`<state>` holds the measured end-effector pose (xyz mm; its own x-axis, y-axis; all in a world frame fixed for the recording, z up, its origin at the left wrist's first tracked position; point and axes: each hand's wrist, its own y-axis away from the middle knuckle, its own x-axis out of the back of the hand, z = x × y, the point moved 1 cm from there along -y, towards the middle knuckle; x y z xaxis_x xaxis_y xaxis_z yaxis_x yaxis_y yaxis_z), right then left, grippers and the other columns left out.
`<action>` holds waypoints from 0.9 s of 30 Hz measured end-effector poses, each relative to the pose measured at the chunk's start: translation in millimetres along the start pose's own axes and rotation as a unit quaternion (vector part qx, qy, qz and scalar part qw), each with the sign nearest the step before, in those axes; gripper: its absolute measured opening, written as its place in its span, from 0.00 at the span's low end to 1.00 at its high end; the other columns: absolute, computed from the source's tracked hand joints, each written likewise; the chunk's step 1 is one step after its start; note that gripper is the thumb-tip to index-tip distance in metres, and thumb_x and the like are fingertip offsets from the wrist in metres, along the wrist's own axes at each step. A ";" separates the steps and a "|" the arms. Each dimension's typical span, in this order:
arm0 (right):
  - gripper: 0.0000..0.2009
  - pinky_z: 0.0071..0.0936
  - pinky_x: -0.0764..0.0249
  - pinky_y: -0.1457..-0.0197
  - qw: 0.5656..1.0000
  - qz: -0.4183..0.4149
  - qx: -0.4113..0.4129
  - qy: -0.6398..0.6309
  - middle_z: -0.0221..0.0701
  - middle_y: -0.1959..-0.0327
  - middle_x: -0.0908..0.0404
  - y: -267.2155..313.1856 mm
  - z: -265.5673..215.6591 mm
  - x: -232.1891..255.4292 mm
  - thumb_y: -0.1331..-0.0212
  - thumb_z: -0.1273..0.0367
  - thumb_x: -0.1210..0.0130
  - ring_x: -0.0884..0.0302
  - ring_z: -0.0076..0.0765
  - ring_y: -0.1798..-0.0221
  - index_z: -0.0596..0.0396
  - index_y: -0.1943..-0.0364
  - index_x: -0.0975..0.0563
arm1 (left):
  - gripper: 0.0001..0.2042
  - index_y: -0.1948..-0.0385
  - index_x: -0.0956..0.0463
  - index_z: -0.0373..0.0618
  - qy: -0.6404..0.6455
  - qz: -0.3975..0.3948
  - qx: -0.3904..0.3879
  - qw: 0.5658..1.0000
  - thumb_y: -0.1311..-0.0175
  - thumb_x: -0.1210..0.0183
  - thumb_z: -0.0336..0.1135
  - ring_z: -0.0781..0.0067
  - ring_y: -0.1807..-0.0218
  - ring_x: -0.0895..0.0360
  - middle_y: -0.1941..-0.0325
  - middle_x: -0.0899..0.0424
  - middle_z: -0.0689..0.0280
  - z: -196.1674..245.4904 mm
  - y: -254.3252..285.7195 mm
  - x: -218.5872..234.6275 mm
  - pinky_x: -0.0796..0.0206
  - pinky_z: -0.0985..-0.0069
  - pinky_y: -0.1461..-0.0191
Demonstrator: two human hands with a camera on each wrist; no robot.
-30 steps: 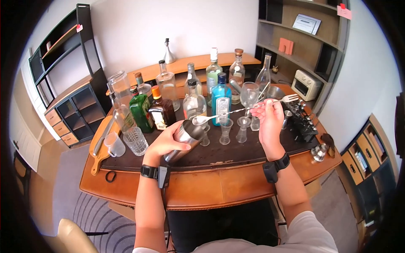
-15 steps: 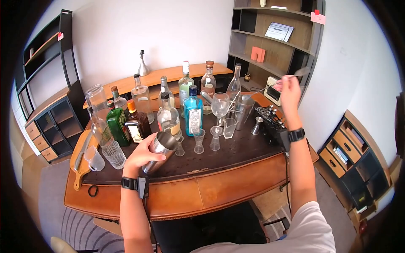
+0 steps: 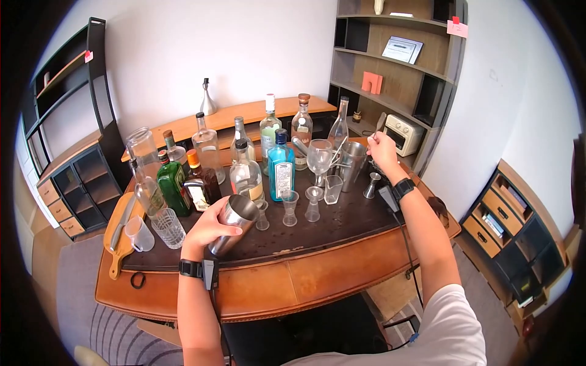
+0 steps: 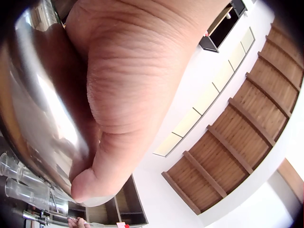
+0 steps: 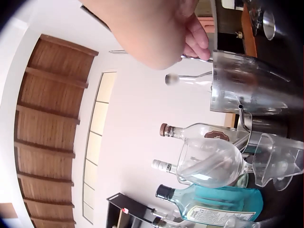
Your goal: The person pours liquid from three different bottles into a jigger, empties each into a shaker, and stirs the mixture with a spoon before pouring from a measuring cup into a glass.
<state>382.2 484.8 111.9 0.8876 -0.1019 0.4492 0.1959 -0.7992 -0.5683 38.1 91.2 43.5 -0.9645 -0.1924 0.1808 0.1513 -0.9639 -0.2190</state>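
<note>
My left hand (image 3: 206, 230) grips a metal shaker tin (image 3: 224, 235) round its side, tilted with its mouth up and to the right; in the left wrist view the thumb (image 4: 116, 156) lies along the shiny tin (image 4: 42, 104). The fingers of my right hand (image 3: 383, 152) pinch a thin bar spoon (image 3: 381, 122) beside a tall metal cup (image 3: 352, 166). From the right wrist, the spoon's shaft (image 5: 190, 58) passes under the hand (image 5: 156, 33) to the rim of that cup (image 5: 251, 83); its lower end is hidden.
Several bottles, including a blue one (image 3: 281, 171), stand behind small measuring glasses (image 3: 290, 208). A wine glass (image 3: 319, 157) is left of the metal cup. At the left are a cutting board with a knife (image 3: 122, 244), a pitcher (image 3: 140, 235) and a cut-glass tumbler (image 3: 168, 229).
My right hand has moved with the spoon from above the left-hand tin to the right, then down beside the metal cup. The left hand still grips its tin; the head view has turned right.
</note>
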 end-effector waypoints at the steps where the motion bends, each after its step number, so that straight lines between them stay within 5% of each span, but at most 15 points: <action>1: 0.10 0.37 0.19 0.63 0.999 0.006 -0.013 -0.033 0.41 0.69 0.14 -3.8 12.6 -3.6 0.30 0.67 0.41 0.13 0.38 0.72 0.62 0.63 0.20 | 0.42 0.34 0.29 0.40 -0.002 -0.001 -0.003 1.000 0.57 0.21 0.33 0.74 0.40 0.26 0.42 0.20 0.68 -0.7 -0.5 0.5 0.37 0.76 0.32; 5: 0.13 0.38 0.18 0.59 0.992 0.006 -0.053 -0.112 0.41 0.69 0.13 -15.3 53.1 -6.6 0.31 0.64 0.39 0.12 0.42 0.67 0.63 0.62 0.20 | 0.41 0.35 0.28 0.41 0.026 0.000 -0.016 1.000 0.58 0.21 0.32 0.75 0.40 0.26 0.42 0.20 0.69 -3.3 -1.2 1.2 0.38 0.76 0.31; 8: 0.15 0.41 0.19 0.53 0.999 0.047 -0.006 0.011 0.43 0.69 0.14 -18.6 76.0 -9.6 0.33 0.61 0.36 0.12 0.48 0.60 0.62 0.62 0.21 | 0.41 0.35 0.27 0.42 0.050 0.006 -0.022 0.999 0.57 0.21 0.31 0.75 0.40 0.26 0.42 0.20 0.70 -3.1 -0.9 0.1 0.38 0.75 0.31; 9: 0.17 0.43 0.21 0.48 0.993 0.079 -0.006 0.088 0.44 0.65 0.15 -6.4 59.7 -4.1 0.36 0.58 0.34 0.14 0.51 0.54 0.60 0.61 0.23 | 0.40 0.35 0.27 0.42 0.053 0.009 -0.026 0.998 0.57 0.21 0.31 0.75 0.40 0.26 0.42 0.20 0.70 -3.1 -0.5 0.3 0.37 0.75 0.31; 12: 0.17 0.40 0.21 0.50 0.971 0.152 0.075 0.168 0.43 0.65 0.17 50.7 -21.1 12.8 0.37 0.60 0.33 0.16 0.49 0.59 0.58 0.58 0.25 | 0.43 0.34 0.28 0.42 0.093 0.022 -0.029 0.995 0.61 0.20 0.33 0.76 0.40 0.25 0.41 0.19 0.70 -2.2 1.5 -1.8 0.36 0.74 0.33; 15: 0.20 0.37 0.21 0.52 0.997 -0.047 0.061 -0.008 0.38 0.63 0.19 126.8 -113.8 3.0 0.40 0.63 0.30 0.19 0.39 0.60 0.59 0.53 0.27 | 0.44 0.34 0.30 0.41 0.145 0.027 -0.046 0.988 0.61 0.19 0.33 0.73 0.41 0.22 0.40 0.18 0.68 -0.8 2.3 -4.0 0.34 0.73 0.33; 18: 0.34 0.37 0.21 0.47 0.926 -0.272 0.139 -0.224 0.41 0.49 0.22 198.0 -143.6 -57.5 0.44 0.65 0.26 0.21 0.37 0.49 0.59 0.37 0.32 | 0.46 0.31 0.32 0.41 0.186 0.033 -0.075 0.979 0.59 0.20 0.30 0.71 0.38 0.23 0.39 0.19 0.67 -2.1 3.2 -7.3 0.34 0.71 0.31; 20: 0.47 0.38 0.25 0.36 0.897 -0.363 0.104 -0.229 0.47 0.38 0.27 235.3 -166.2 -88.8 0.46 0.65 0.25 0.24 0.43 0.38 0.60 0.25 0.44 | 0.47 0.31 0.33 0.41 0.212 0.041 -0.083 0.973 0.60 0.19 0.32 0.70 0.37 0.23 0.38 0.20 0.67 -3.4 4.6 -11.6 0.34 0.70 0.30; 22: 0.52 0.41 0.31 0.27 0.884 -0.312 0.149 -0.314 0.51 0.30 0.33 259.3 -180.8 -130.7 0.47 0.64 0.24 0.32 0.46 0.27 0.60 0.23 0.49 | 0.48 0.31 0.33 0.42 0.224 0.045 -0.093 0.969 0.61 0.18 0.33 0.70 0.36 0.24 0.38 0.20 0.67 -3.6 3.4 -13.9 0.34 0.69 0.29; 27: 0.54 0.41 0.38 0.22 0.880 -0.292 0.070 -0.368 0.47 0.26 0.36 261.8 -190.7 -143.7 0.48 0.67 0.23 0.38 0.44 0.22 0.61 0.23 0.51 | 0.51 0.28 0.37 0.42 0.172 0.055 -0.095 0.979 0.58 0.18 0.39 0.67 0.32 0.26 0.33 0.23 0.64 -6.6 0.7 -17.6 0.35 0.67 0.28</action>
<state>226.5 177.2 30.0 0.6370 0.7554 0.1534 0.7126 -0.5011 -0.4911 53.8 95.2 33.9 -0.9657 -0.1880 -0.1793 0.2461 -0.8831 -0.3995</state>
